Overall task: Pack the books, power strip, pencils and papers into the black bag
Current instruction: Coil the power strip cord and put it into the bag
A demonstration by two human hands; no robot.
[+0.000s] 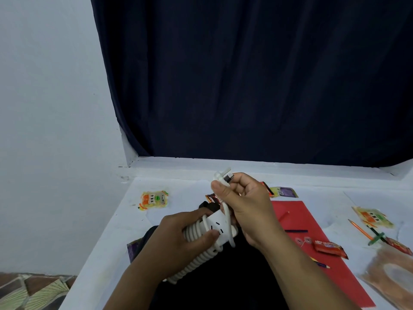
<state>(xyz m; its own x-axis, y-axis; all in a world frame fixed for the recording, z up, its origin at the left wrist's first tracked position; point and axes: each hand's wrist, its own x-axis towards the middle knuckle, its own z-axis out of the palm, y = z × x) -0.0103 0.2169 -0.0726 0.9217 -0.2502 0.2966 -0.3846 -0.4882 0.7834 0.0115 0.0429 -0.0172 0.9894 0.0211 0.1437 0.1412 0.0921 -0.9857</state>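
The left hand's fingers [209,237] were wrapped around the white power strip [214,229] with its coiled cord, and the right hand [248,204] pinched the plug [223,176] just above it, both held over the black bag [223,276] on the white surface [178,193], beside red paper [312,222].

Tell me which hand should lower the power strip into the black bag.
Left hand, probably: it grips the cord-wrapped power strip directly above the black bag. The right hand holds only the plug.
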